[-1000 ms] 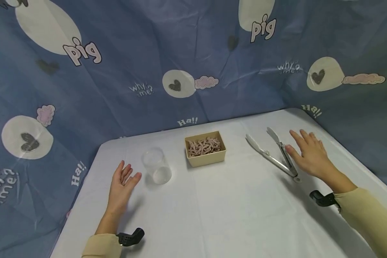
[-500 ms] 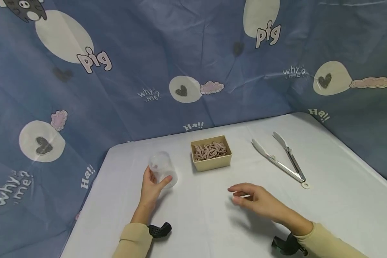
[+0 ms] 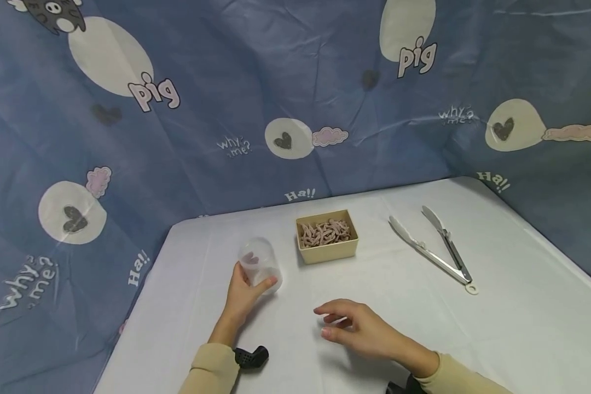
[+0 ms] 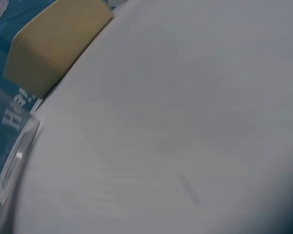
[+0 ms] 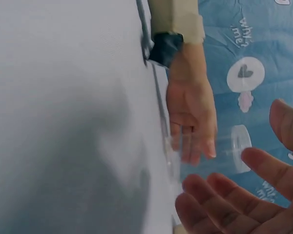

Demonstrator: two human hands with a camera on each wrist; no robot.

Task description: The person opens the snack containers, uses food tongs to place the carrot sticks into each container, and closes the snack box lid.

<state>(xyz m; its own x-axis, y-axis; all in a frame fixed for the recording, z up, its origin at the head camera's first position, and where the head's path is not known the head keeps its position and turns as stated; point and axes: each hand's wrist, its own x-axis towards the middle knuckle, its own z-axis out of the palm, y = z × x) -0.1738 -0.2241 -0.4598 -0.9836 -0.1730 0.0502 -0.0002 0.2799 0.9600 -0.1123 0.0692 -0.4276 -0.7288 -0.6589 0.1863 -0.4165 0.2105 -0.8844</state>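
My left hand (image 3: 243, 295) grips a clear cylindrical jar (image 3: 257, 254), fingers on its far left side and thumb across its front, low down. In the right wrist view the jar (image 5: 227, 148) stands on the white cloth with its rimmed mouth up, and the left hand (image 5: 193, 109) wraps its lower part. A corner of the jar's base (image 4: 22, 156) shows at the left wrist view's edge. My right hand (image 3: 361, 328) hovers over the cloth to the jar's right, fingers loosely bent and apart, holding nothing.
Behind and right of the jar is a tan rectangular box (image 3: 329, 253) filled with brownish twisted snack-like sticks (image 3: 327, 232). Metal tongs (image 3: 435, 261) lie spread on the right of the white table (image 3: 512, 317). A blue printed curtain (image 3: 202, 82) hangs along the back.
My left hand has moved right to the jar, taken hold of it and shifted it slightly right. My right hand has come away from the tongs, leftward and toward me.
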